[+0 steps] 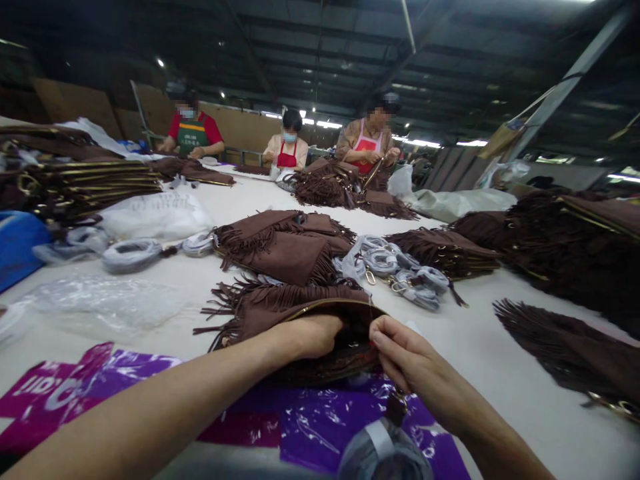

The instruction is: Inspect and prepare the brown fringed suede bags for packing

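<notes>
A brown fringed bag (270,308) lies in front of me with its brass-zippered mouth gaping toward me. My left hand (320,333) reaches into that mouth, and its fingers are hidden inside. At the right end of the opening, my right hand (400,350) pinches the bag's edge between thumb and fingers. Below my right hand, a brown tab with a metal clasp (397,403) hangs beside a wrapped grey coiled strap (385,450). Under the bag is purple and magenta printed plastic (320,423).
More brown fringed bags (285,250) lie just beyond, beside wrapped coiled straps (385,261). Stacks of bags stand at left (95,183) and right (575,247). Clear plastic (105,303) lies at left. Three co-workers, one a person in a green apron (193,139), are across the table.
</notes>
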A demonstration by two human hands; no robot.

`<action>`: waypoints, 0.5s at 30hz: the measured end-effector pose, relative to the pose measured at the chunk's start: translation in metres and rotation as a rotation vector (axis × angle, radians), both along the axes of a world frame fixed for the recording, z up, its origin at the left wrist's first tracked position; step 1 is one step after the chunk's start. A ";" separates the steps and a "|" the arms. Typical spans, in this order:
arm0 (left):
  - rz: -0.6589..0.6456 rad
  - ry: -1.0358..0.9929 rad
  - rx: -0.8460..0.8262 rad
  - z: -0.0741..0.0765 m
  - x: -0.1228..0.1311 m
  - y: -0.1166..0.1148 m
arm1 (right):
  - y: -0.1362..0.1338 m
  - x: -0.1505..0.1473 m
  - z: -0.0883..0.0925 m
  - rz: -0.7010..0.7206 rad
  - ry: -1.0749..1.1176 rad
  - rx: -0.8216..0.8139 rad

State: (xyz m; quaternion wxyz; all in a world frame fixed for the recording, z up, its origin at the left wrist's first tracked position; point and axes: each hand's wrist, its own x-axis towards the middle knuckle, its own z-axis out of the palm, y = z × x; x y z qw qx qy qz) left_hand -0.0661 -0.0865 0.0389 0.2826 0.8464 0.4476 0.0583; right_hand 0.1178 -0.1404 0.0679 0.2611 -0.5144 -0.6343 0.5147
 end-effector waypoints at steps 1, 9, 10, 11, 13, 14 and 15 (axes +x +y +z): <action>-0.014 0.010 -0.010 -0.001 0.001 0.000 | 0.002 0.001 0.000 -0.007 -0.011 -0.001; 0.014 -0.183 -0.004 -0.017 0.008 -0.007 | 0.007 0.001 -0.002 -0.016 -0.060 -0.015; 0.031 -0.190 -0.024 -0.018 0.010 -0.006 | 0.007 0.002 -0.003 -0.014 -0.070 -0.008; 0.052 -0.196 -0.041 -0.019 0.011 -0.004 | 0.008 0.002 -0.003 -0.011 -0.084 -0.003; 0.086 -0.216 -0.047 -0.022 0.014 -0.001 | 0.008 0.003 -0.005 -0.009 -0.111 0.004; 0.091 -0.227 -0.040 -0.025 0.014 0.001 | 0.008 0.003 -0.005 -0.008 -0.119 0.004; 0.090 -0.234 -0.034 -0.028 0.013 0.003 | 0.008 0.003 -0.006 -0.006 -0.122 0.001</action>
